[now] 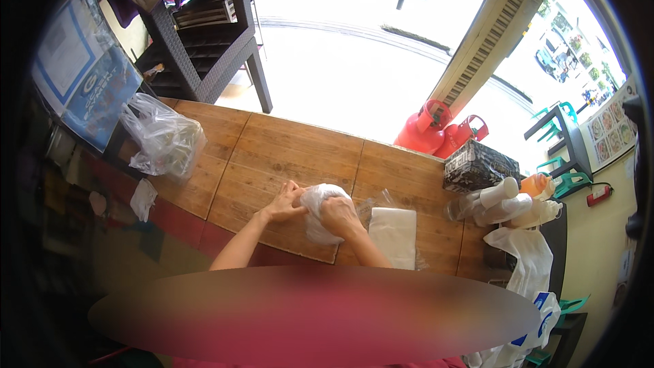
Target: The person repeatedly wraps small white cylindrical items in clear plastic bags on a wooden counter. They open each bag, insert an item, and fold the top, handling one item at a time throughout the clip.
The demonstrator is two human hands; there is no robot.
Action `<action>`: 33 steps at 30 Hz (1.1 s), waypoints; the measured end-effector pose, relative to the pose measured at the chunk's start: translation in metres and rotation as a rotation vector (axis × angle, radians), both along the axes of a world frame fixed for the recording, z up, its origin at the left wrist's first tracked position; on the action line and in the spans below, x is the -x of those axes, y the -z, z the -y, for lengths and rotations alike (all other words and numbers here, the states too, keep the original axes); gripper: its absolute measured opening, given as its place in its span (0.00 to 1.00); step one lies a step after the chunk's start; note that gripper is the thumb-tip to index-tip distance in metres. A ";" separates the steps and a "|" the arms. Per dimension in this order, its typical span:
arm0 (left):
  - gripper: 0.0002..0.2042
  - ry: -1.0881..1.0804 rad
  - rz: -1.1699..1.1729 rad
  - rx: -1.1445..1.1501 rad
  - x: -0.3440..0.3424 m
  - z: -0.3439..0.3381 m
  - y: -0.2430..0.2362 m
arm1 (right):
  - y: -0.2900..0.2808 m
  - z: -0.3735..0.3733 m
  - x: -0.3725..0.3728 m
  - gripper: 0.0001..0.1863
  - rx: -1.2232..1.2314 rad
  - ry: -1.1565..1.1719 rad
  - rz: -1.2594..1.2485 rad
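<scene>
A translucent white plastic bag (317,228), bunched and rounded, stands on the wooden table in front of me. My left hand (285,203) is at its left side, fingers bent and closed on the upper edge of the plastic. From the right, my right hand (339,216) is closed on the same bag near its top. What the bag contains is hidden by the plastic and my hands. Just right of my right hand lies a flat stack of white plastic sheets or bags (393,233), with clear plastic wrapping around its edges.
A filled clear plastic bag (167,138) sits on the table's left end. At the right stand a dark patterned box (480,167), stacked cups (501,192) and an orange-topped container (537,185). Red gas cylinders (424,129) stand beyond the wooden table (286,150). A dark woven chair (197,61) is at far left.
</scene>
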State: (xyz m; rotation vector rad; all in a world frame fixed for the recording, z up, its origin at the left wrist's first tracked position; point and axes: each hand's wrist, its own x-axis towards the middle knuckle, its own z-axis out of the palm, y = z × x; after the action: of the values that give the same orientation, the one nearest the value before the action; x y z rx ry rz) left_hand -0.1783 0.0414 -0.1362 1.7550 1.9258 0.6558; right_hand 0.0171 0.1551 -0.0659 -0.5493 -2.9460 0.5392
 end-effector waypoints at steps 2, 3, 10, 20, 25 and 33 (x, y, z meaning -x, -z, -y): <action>0.28 -0.077 0.621 0.068 0.008 -0.012 -0.002 | 0.003 -0.003 -0.001 0.11 -0.002 -0.042 -0.015; 0.26 -0.137 0.854 0.119 0.010 -0.017 -0.005 | 0.004 -0.004 -0.002 0.11 0.001 -0.058 0.005; 0.24 -0.245 0.802 0.252 -0.036 -0.082 -0.020 | 0.005 0.016 -0.014 0.10 0.024 -0.175 -0.003; 0.24 -0.219 0.427 0.034 -0.035 -0.043 -0.002 | 0.006 0.018 -0.047 0.10 0.035 0.014 0.012; 0.17 -0.157 0.368 -0.237 -0.040 0.012 0.002 | 0.005 0.019 -0.040 0.10 0.031 -0.023 0.022; 0.06 -0.291 -0.009 -0.466 -0.107 0.057 0.001 | 0.006 0.012 -0.037 0.10 0.016 -0.033 0.019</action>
State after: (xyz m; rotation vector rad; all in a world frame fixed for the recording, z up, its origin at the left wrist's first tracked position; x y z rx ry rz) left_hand -0.0709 -0.0157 -0.1368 1.7389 2.1839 1.2888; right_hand 0.0543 0.1426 -0.0719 -0.5112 -2.9764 0.5651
